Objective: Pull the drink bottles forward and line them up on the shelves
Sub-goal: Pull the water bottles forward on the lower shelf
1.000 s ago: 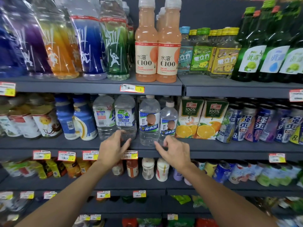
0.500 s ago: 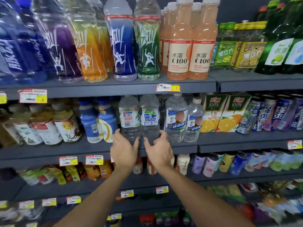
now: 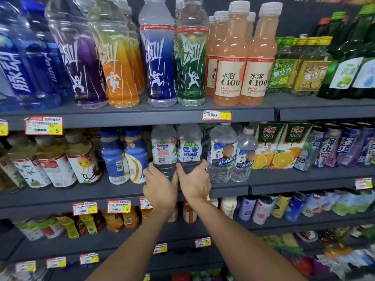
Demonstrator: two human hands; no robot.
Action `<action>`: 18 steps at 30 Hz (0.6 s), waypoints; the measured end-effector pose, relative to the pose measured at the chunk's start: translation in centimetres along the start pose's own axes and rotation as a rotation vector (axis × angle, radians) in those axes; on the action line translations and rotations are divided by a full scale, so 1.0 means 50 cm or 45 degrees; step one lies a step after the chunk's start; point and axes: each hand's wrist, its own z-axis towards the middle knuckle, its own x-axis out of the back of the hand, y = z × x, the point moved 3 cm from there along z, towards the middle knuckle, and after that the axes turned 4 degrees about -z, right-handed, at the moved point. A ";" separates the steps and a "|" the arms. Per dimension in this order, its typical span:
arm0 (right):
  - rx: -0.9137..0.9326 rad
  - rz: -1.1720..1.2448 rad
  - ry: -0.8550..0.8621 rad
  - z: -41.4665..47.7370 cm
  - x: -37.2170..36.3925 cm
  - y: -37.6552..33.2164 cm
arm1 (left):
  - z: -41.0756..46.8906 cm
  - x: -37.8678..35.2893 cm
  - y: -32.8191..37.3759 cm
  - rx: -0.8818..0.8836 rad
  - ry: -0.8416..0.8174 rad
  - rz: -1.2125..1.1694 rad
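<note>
Now left hand [image 3: 160,189] and right hand [image 3: 195,184], shifted leftward, grip adjacent clear bottles [image 3: 164,148].

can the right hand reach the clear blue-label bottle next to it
Probably yes: the clear plastic blue-label bottle stands at the front of the shelf, right beside the right hand, with nothing before it.

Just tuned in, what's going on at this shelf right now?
A person is working the middle shelf with both hands. The left hand grips the lower part of the clear bottle with the red barcode label, and the right hand grips the clear bottle with the blue-green label beside it. Both stand upright, between blue-and-white bottles on one side and blue-labelled water bottles on the other. The hands hide their bases, so how far forward they sit is unclear.
</note>
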 end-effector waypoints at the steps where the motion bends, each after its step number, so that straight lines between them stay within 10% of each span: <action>1: -0.001 0.000 -0.006 0.003 -0.001 0.000 | 0.001 -0.004 -0.001 0.006 0.000 -0.001; 18: 0.075 -0.048 -0.009 0.026 -0.008 -0.005 | 0.010 -0.038 -0.007 0.006 0.024 -0.006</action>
